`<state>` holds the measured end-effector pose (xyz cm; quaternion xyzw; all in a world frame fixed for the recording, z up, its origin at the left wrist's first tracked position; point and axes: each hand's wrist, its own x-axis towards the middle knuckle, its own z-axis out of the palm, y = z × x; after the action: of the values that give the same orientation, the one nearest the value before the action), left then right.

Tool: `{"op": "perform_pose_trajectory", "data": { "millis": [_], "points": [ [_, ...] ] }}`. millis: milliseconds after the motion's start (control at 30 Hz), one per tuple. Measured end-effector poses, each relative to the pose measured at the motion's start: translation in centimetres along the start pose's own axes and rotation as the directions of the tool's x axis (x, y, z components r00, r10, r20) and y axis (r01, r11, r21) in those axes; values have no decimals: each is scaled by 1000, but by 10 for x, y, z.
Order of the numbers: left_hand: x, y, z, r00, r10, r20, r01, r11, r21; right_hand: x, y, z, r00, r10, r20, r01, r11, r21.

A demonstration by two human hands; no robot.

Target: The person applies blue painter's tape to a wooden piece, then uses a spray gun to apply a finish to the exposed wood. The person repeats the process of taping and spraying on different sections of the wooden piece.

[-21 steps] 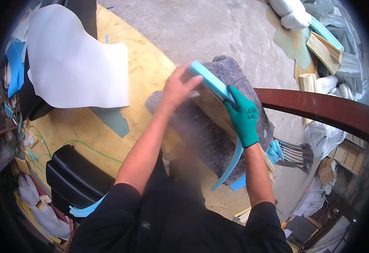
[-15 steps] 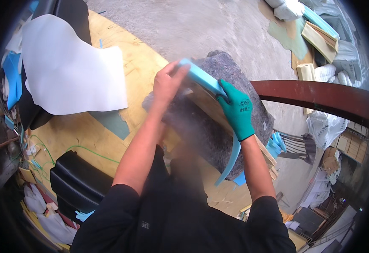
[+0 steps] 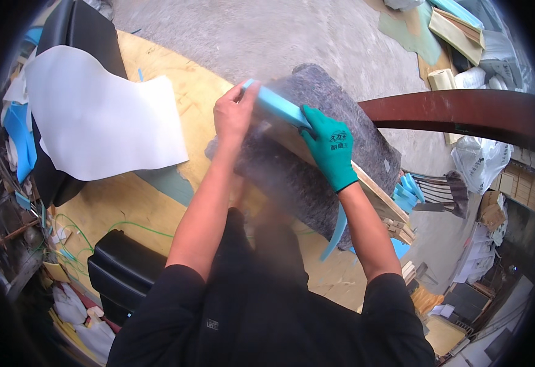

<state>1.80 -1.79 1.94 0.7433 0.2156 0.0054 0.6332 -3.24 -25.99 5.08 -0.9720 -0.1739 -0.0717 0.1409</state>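
Note:
A light blue foam strip (image 3: 279, 107) stretches between my two hands, along the upper edge of a wooden frame (image 3: 372, 191). My bare left hand (image 3: 233, 116) pinches its far-left end between thumb and fingers. My right hand (image 3: 330, 144), in a green glove, grips the strip further right with the thumb on the near side. The strip's tail (image 3: 333, 235) hangs down below my right wrist. Mottled grey felt (image 3: 347, 119) covers the frame on both sides of the strip. Part of the frame's near side is blurred.
A white sheet (image 3: 108, 122) lies over black padded pieces at the left. Another black padded piece (image 3: 117, 269) stands nearer, beside a green cord (image 3: 148, 231). A dark red beam (image 3: 451, 113) reaches in from the right. Blue foam offcuts (image 3: 407, 191) lie beyond the frame's right end.
Both hands have shifted slightly left, still holding the foam strip. The view has tilted a little, and more of the frame's wooden end shows at right.

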Motion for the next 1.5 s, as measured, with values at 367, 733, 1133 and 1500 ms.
{"op": "perform_pose_trajectory", "data": {
  "millis": [367, 733, 1133, 1500],
  "points": [
    [22, 11, -54, 847, 193, 496, -306, 939, 157, -9, -7, 9, 992, 67, 108, -70, 997, 30],
    [83, 51, -47, 296, 203, 933, -862, 478, 169, -23, -17, 22, 998, 54, 16, -54, 998, 6],
    [69, 57, -44, 335, 81, 939, -770, 598, 224, -24, -19, 20, 997, 79, -6, -79, 996, 36],
    [80, 49, -43, 295, 109, 949, -750, 642, 159, -8, -22, -7, 998, 61, -24, -60, 997, 42]
  ]
}}
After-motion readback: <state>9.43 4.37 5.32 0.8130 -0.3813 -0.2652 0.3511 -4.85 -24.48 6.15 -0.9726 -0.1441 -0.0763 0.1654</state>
